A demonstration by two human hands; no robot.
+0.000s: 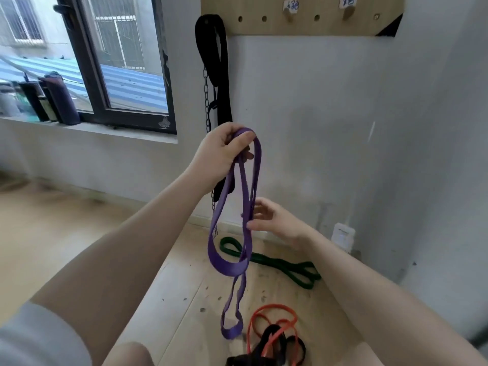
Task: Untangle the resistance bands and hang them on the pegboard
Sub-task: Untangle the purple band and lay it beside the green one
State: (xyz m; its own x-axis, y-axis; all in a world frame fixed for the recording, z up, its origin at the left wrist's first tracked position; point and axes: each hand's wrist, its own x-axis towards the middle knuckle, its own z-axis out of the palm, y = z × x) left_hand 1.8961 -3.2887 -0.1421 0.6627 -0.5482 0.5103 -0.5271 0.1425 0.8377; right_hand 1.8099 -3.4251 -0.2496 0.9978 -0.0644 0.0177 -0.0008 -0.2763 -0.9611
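the left hand [221, 151] is clenching the top of the purple band [232, 223], holding it up in front of the wall so its doubled loops are hanging down toward the floor. the right hand [272, 220] is reaching in lower down, fingers loosely parted and touching one of the hanging strands without closing on it. the band is looking free of the others but folded over itself, with a small loop dangling below a wider one.

to do this step well, the right hand should be running down a single strand and drawing it sideways, so the twist is falling out rather than tightening; the left should be keeping its hold high so gravity is helping.

the pegboard [303, 25] is sitting above on the wall, with two wooden pegs [290, 14] near paper labels, both bare. on the floor the green band [274, 262] is lying apart by the wall, while the red band [274, 320] and black band [272, 339] are lying knotted together nearest the camera, so that pair is probably needing the most work
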